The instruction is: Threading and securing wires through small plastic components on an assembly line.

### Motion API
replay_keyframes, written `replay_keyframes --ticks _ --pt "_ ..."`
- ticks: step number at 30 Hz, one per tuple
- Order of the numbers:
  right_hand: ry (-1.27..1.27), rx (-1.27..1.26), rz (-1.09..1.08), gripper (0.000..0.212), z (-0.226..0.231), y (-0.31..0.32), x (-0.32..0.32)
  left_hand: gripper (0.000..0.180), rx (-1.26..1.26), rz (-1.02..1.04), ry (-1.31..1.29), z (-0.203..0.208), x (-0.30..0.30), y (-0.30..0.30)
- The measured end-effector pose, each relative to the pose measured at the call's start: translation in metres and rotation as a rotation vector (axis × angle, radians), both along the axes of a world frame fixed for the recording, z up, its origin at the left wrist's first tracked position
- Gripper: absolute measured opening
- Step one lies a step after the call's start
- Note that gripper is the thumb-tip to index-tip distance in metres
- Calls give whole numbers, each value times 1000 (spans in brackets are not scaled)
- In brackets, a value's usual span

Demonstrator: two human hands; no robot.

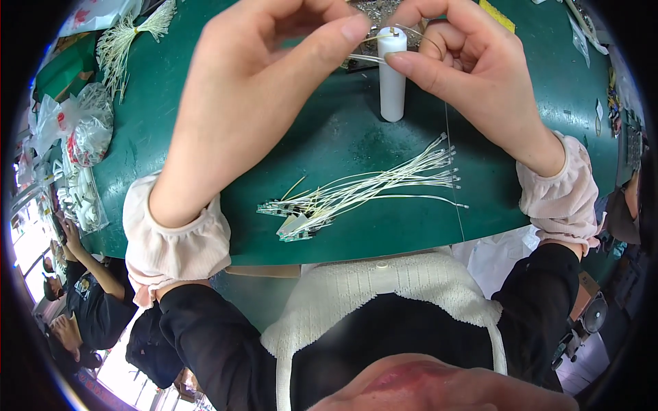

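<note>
A white cylinder (392, 89) stands upright on the green table, with a small part on its top end. Left of it, my left hand (274, 82) is closed in a pinch, thumb and fingertip on a thin yellowish wire (371, 38) that runs over the cylinder's top. My right hand (473, 68) is closed at the cylinder's right side, its thumb against the thin white wires (367, 59) that cross the cylinder. Its curled fingers partly hide what they grip. Nearer me lies a bundle of white wires (384, 179) attached to small green circuit boards (295, 236).
Behind the cylinder is a tray of small bits (377, 12), partly hidden by my hands. A tied wire bundle (130, 38) lies far left, near a clear plastic bag (89, 127). A yellow piece (497, 15) lies far right. Another person (96, 301) sits at the left.
</note>
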State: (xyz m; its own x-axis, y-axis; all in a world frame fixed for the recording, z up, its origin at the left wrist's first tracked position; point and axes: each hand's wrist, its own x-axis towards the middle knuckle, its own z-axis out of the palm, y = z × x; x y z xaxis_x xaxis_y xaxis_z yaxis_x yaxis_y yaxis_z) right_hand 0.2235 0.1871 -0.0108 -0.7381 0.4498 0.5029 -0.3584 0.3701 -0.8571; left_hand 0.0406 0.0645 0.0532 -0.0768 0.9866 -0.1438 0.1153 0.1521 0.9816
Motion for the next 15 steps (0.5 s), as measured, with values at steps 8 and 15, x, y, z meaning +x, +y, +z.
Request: replay_keyframes --ticks 8,15 --pt "478 241 259 24 -18 10 -12 11 449 -205 910 22 -4 -7" --pt "-541 -386 -145 26 53 -26 23 11 323 -59 700 13 -1 -8"
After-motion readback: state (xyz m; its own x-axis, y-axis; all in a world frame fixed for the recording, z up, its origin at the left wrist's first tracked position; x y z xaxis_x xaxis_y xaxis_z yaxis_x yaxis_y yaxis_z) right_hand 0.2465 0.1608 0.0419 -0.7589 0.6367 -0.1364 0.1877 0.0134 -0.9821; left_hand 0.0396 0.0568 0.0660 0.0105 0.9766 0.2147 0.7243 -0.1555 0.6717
